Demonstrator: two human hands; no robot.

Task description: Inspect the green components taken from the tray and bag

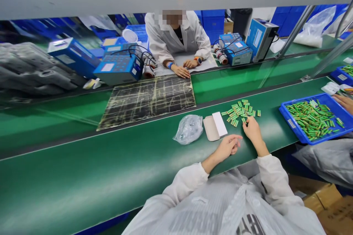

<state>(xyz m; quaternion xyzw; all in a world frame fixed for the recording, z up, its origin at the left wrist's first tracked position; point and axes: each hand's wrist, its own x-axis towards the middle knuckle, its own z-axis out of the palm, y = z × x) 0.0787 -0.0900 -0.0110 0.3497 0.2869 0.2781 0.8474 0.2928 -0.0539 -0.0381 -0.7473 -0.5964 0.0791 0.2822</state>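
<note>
Small green cylindrical batteries (239, 110) lie in a loose heap on the green work surface. My right hand (252, 129) reaches into the near edge of this heap, fingertips pinched on a battery (244, 120). Left of it, my left hand (227, 147) hovers low over the surface, index finger stretched out and the other fingers loosely curled; I see nothing held in it. Just beyond my left hand is a small white carton (213, 127) with its flap up. A crumpled clear plastic bag (189, 129) sits beside the carton.
To the right, a blue tray (292, 123) holds many more batteries, with another person's hand (344, 102) at its far side. Across the line, a person in a white coat (176, 40) rests both hands by a dark taped mat (151, 97). Blue instrument boxes (121, 62) stand nearby.
</note>
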